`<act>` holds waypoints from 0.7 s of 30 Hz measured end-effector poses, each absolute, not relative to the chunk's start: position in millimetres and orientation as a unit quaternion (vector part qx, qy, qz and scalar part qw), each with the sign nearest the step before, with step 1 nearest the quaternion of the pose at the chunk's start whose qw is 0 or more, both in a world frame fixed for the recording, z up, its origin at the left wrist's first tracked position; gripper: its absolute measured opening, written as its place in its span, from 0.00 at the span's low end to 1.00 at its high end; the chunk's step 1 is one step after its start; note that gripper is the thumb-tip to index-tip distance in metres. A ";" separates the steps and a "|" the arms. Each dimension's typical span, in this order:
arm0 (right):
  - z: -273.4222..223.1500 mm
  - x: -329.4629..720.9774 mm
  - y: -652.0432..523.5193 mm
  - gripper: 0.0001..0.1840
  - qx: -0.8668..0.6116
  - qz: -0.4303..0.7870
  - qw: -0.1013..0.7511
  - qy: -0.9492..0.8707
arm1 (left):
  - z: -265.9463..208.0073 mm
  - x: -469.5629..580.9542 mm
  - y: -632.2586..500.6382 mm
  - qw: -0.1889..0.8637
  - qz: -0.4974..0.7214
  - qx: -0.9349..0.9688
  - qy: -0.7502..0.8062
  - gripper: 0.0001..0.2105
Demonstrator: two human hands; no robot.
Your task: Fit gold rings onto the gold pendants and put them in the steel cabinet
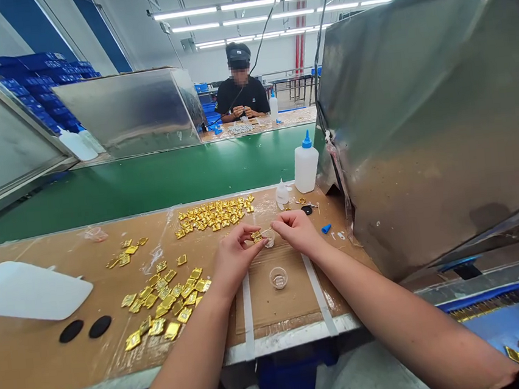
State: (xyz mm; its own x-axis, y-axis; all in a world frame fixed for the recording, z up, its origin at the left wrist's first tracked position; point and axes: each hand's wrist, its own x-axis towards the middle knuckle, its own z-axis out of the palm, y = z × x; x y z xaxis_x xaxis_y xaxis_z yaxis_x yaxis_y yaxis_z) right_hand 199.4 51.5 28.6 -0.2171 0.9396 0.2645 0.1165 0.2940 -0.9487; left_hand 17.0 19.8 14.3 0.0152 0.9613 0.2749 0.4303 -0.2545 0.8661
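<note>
Thumb and fingers of the left hand (236, 253) pinch a small gold piece (257, 237) near its edge, seemingly to leave its face bare. Close by, the right hand (300, 232) grips a thin stick (266, 229), likely for fine control; whether its tip touches is too small to tell. Between the hands sits a clear cup (270, 240); a second cup (278, 278) stands between the forearms. Loose pieces (169, 301) lie left of the left hand, others (215, 216) beyond it, apparently for easy reach. Past the right hand, a white bottle (306, 168) stands upright, probably out of the way.

Left hand (239, 251) and right hand (298, 230) nearly meet — both pinching, arms (396, 303) outstretched.
</note>
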 end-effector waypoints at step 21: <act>28.6 203.9 54.6 0.18 -0.430 0.387 0.508 -0.638 | 11.7 14.3 20.4 0.297 0.448 0.648 0.539 0.14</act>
State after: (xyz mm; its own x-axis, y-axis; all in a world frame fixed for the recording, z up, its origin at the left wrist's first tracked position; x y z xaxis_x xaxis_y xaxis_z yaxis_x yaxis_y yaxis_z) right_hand 203.9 54.6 28.6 -0.1148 0.9421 0.3151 0.1554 0.3303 -0.9310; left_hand 14.3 20.4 11.7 0.0168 0.9652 0.2608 0.4333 -0.2421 0.8681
